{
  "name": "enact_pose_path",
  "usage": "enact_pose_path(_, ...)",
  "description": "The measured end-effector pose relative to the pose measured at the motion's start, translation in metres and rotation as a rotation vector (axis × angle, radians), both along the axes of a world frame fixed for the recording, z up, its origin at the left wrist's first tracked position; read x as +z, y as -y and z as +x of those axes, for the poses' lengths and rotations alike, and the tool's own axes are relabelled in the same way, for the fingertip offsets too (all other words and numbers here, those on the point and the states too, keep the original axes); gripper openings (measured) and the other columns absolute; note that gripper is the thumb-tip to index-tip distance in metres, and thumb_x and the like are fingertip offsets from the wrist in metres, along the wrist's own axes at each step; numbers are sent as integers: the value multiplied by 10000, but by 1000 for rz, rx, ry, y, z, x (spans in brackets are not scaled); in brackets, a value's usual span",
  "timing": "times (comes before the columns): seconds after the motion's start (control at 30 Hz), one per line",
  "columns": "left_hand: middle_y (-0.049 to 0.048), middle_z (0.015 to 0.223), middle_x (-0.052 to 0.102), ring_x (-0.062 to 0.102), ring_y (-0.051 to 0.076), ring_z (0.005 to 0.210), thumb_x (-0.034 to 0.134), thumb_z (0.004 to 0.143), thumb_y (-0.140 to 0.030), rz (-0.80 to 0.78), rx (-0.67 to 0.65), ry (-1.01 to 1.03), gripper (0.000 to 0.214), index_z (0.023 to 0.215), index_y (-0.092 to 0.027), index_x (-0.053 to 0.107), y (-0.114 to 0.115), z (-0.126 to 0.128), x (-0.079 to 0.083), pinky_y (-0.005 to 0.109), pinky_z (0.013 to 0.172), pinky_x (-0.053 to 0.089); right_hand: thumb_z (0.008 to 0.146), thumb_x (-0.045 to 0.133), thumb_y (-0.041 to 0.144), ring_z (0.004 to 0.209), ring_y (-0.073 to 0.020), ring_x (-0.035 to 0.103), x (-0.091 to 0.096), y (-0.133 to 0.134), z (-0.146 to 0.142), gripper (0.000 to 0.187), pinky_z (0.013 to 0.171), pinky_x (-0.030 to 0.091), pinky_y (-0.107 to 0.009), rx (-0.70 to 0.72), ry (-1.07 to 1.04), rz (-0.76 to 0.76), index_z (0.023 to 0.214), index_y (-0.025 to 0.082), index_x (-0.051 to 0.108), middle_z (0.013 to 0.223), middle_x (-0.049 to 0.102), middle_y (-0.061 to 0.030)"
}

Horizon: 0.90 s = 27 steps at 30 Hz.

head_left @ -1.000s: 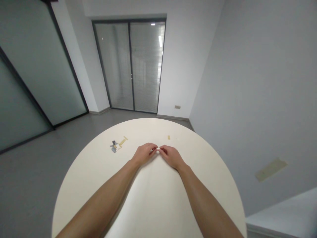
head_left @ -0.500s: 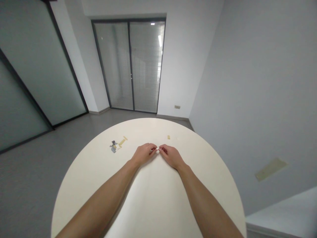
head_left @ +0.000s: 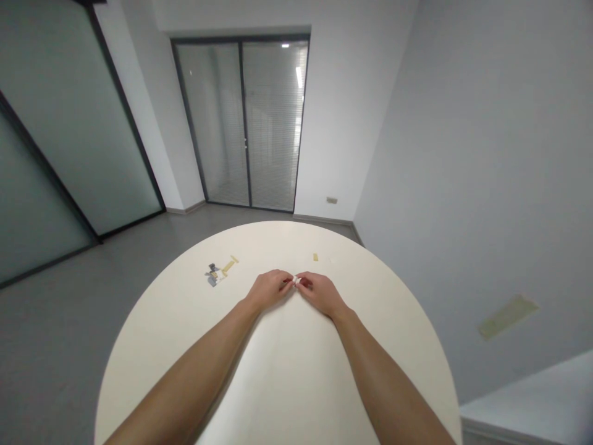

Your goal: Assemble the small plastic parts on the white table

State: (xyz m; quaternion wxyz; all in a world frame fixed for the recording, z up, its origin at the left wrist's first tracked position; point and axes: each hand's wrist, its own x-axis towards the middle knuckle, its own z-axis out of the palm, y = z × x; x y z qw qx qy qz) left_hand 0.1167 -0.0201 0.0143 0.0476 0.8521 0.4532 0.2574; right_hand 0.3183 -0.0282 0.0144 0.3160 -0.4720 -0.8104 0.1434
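My left hand (head_left: 273,288) and my right hand (head_left: 319,290) meet over the middle of a round white table (head_left: 287,371). Between their fingertips is a small white piece (head_left: 295,281), mostly covered by the fingers and too small to name. Both hands are closed in a pinch on it, thumbs and fingertips almost touching each other. The forearms rest along the table on either side.
Grey and yellowish tape scraps (head_left: 214,274) lie on the table at the far left. A small yellowish tape piece (head_left: 315,257) is stuck beyond my right hand. Glass doors (head_left: 245,123) stand behind the table, and a grey wall (head_left: 486,154) rises on the right.
The fingertips have shifted very slightly around the white piece, with my right fingers edging closer to the left ones. Arms and table things stay as they were.
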Motion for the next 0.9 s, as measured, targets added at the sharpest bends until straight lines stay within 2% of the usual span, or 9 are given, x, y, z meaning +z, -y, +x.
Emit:
enact_pose_path(0.4,27,1000,739,651,184,949,383,991,-379,3,-34,-49,342,1016,-269,706,-1,-2,0,283,803,487,923,549,332,849,-174,658,-1,-2,2,235,781,479,-281,-20,16,31,1092,248,690,955,737,-31)
enact_pose_path(0.6,32,1003,736,647,184,956,410,980,-376,-10,-28,-10,319,1019,-267,707,-1,-1,-1,286,818,491,930,539,342,830,-172,658,-1,-1,1,237,766,473,-280,-24,19,11,1100,253,678,927,737,-26)
enact_pose_path(0.77,17,1024,733,653,177,954,476,952,-374,-8,20,35,275,1121,-272,667,-1,-2,-1,283,819,495,929,553,338,817,-167,659,0,0,1,214,747,464,-271,-26,5,1,1094,255,659,915,737,-19)
enact_pose_path(0.9,-1,998,731,655,155,925,498,944,-349,-13,2,73,267,1162,-283,640,-1,-2,-1,264,811,496,930,556,337,818,-167,662,1,1,0,206,757,465,-273,-22,3,8,1092,259,658,902,737,-16)
